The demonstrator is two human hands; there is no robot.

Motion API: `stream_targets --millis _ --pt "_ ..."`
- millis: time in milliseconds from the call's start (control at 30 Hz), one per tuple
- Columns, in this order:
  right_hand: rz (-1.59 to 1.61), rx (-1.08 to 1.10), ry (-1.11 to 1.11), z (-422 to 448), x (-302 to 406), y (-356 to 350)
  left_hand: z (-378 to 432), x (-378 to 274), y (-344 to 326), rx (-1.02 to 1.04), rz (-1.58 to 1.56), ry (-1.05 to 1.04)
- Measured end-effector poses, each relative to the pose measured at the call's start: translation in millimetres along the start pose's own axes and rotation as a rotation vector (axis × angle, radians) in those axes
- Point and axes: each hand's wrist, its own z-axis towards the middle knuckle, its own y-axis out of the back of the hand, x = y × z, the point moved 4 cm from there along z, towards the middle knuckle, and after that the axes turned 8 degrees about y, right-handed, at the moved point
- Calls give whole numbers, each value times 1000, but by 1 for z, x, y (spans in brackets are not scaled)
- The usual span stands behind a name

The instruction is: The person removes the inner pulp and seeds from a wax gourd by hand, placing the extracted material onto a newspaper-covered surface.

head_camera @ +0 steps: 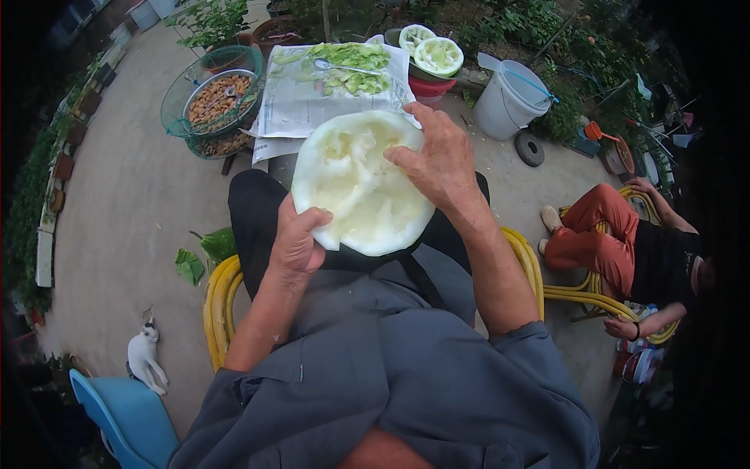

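A hollowed half of a large pale gourd or melon (363,193) is held over the lap, its scooped inside facing up. My left hand (299,237) grips its lower left rim, thumb on the cut edge. My right hand (439,155) is at the upper right rim, thumb over the hollow and fingers at the outer edge. Beyond it, green peelings (360,64) and a metal spoon (348,67) lie on newspaper (316,108). Two more hollowed pieces, one farther back (415,36) and one nearer (438,57), rest in a dark bowl above a red basin (430,88).
A green net (170,111) surrounds a basin of brown nuts or kernels (217,105) at left. A white bucket (507,102) stands right. A seated person (603,240) is at far right. A cat (143,354) lies near a blue chair (126,404). Green rind or leaf pieces (220,245) lie left.
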Motion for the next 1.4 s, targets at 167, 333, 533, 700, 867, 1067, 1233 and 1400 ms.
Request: stream_targets --millis 167,333,533,700,867,1067,1233,1400 --pt "-38 75 9 0 -7 -46 19 -1 15 -30 13 6" --pt "-70 104 -25 11 -21 -71 28 0 26 -24 14 29" --pt "-90 156 -53 14 -28 -84 33 3 32 -59 17 40" --pt "215 120 -35 13 -49 -93 30 7 38 -102 11 40" --pt "488 199 -275 13 -49 -95 29 5 36 -108 116 -2" --pt "665 112 -323 7 -62 -110 30 4 28 -119 149 -76" --pt "483 172 -314 2 -54 -108 30 2 28 -120 134 -4" --pt "747 93 -373 0 -65 -116 30 4 28 -114 132 -8"
